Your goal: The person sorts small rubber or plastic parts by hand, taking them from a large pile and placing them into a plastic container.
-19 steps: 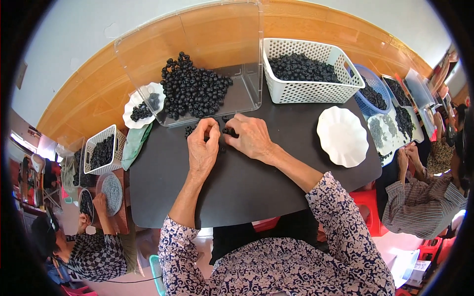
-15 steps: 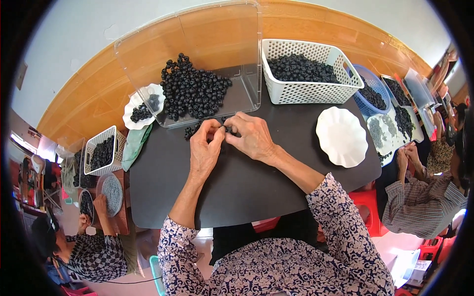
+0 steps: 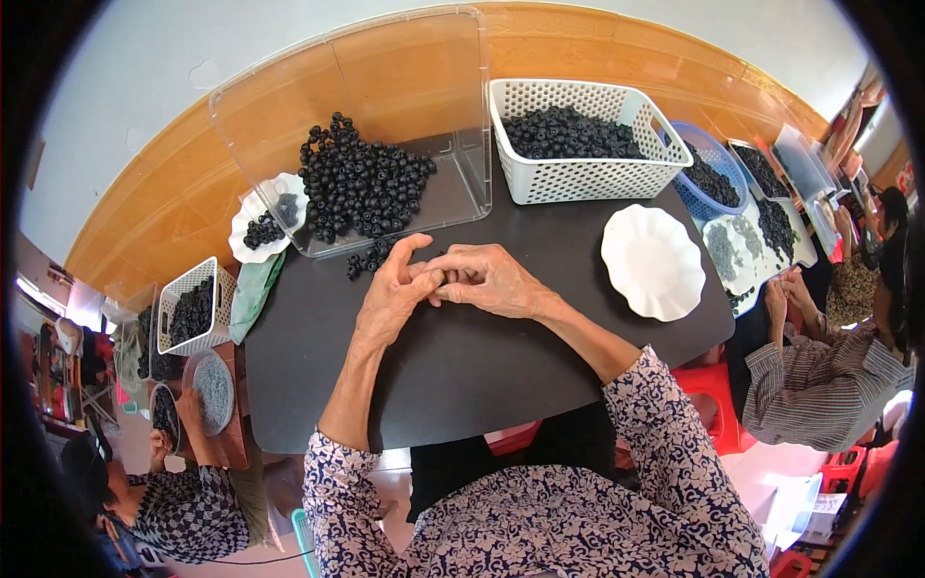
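Note:
Over the dark tabletop (image 3: pixel 501 376) my left hand (image 3: pixel 393 294) and my right hand (image 3: pixel 499 281) meet, fingertips pressed together. Both are closed, and what sits between the fingers is hidden. Just beyond my left hand, a few small round black pieces (image 3: pixel 364 263) lie on the table by the front edge of a clear plastic bin (image 3: pixel 461 171). That bin stands on its side and holds a heap of round black bead-like pieces with small holes (image 3: pixel 361 183).
Right of the bin stands a white perforated basket (image 3: pixel 590 181) of black pieces, with a white scalloped dish (image 3: pixel 653 262) nearer me. Another scalloped dish (image 3: pixel 244 217) and green plastic (image 3: pixel 255 301) lie left. Co-workers sit at the left (image 3: pixel 188 515) and right (image 3: pixel 819 385).
My hands have come slightly nearer to me and the fingers have folded closer together. The whole view has shifted slightly, with the bin and baskets now further left.

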`<move>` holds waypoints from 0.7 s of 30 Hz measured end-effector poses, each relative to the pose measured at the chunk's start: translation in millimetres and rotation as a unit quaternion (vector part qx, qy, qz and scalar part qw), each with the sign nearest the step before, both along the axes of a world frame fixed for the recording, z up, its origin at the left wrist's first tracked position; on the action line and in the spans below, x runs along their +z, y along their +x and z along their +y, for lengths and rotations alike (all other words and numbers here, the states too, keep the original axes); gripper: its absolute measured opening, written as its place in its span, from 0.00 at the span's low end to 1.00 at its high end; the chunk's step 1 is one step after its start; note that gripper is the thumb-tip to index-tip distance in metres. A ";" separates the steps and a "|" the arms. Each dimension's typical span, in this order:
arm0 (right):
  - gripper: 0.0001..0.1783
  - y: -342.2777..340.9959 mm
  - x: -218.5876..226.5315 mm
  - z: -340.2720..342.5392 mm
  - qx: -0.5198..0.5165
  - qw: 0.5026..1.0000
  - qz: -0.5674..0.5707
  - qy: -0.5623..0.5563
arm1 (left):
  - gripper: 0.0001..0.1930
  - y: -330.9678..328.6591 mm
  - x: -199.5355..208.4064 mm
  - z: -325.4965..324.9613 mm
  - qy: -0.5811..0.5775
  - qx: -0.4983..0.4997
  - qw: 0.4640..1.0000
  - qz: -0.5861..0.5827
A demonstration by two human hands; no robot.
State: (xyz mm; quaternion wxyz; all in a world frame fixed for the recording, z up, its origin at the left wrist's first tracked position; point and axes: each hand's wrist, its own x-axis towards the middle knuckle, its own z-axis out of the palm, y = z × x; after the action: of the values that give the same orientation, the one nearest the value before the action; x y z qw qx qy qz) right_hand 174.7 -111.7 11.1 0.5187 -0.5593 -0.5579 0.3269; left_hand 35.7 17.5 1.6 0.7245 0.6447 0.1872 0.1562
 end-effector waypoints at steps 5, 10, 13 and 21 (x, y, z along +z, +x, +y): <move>0.11 1.2 -7.5 -5.1 -0.028 0.998 -0.051 0.010 | 0.20 2.6 1.2 -4.0 0.062 -0.017 0.998 0.026; 0.08 0.5 -15.0 -8.0 -0.110 0.993 -0.049 0.015 | 0.12 -0.7 -9.5 8.1 0.084 0.043 0.994 -0.050; 0.06 9.4 -15.3 -12.7 -0.144 0.989 -0.030 0.020 | 0.09 1.9 -8.4 4.5 0.147 0.091 0.983 -0.054; 0.08 33.0 -32.8 -6.1 -0.099 0.959 0.264 0.027 | 0.10 28.4 0.1 -5.6 0.585 0.084 0.806 0.049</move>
State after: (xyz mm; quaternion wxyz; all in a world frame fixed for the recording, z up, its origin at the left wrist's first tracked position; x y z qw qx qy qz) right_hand 207.7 -117.9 -21.8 0.6921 -0.4918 -0.3513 0.3946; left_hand 64.0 11.9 1.7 0.1845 0.9346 0.1490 0.2651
